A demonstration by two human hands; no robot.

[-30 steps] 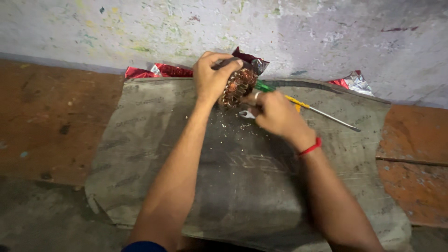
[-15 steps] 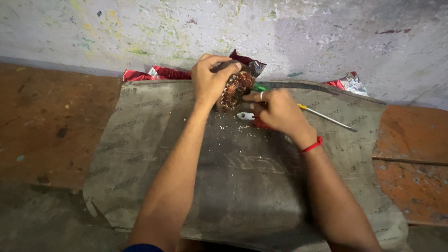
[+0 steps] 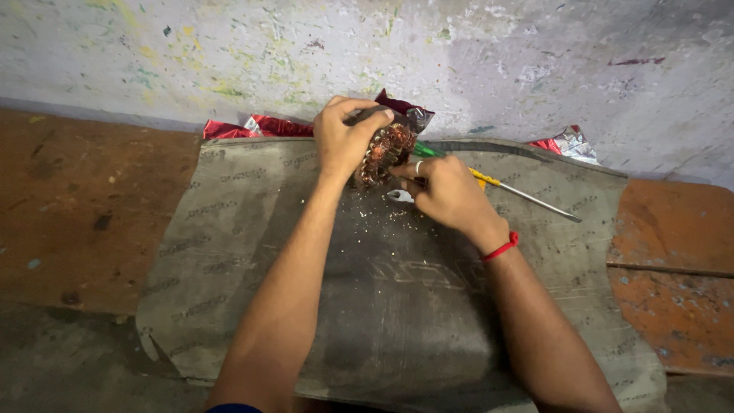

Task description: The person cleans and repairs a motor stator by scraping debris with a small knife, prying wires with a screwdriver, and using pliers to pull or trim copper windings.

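Both hands meet at the far edge of the mat, right up by the wall. The left hand [image 3: 345, 138] is clamped over the top of a motor winding [image 3: 384, 151], a rusty-looking core wrapped in copper wire, fingers curled tight around it and pinning it upright against the mat. The right hand [image 3: 443, 191] comes in from the side, closed with its fingertips pressed at the lower edge of the winding; a ring shows on one finger and a red thread bracelet [image 3: 501, 248] circles the wrist. Whether it pinches a tool there, I cannot tell.

Just under the right hand's fingers lies a small metal piece [image 3: 398, 196], and pale crumbs of debris [image 3: 375, 218] are scattered on the mat in front of the winding. Behind the right hand, a screwdriver [image 3: 520, 191] with a green and yellow handle lies flat, its steel shaft pointing off to the right.

All of it sits on a worn grey rubber mat [image 3: 306, 306], spread over a stained reddish-brown floor [image 3: 84, 199]. Red and silver foil wrappers [image 3: 264, 125] poke out from under the mat's far edge. The wall [image 3: 229, 53] behind is whitish plaster, flecked with green and yellow paint.
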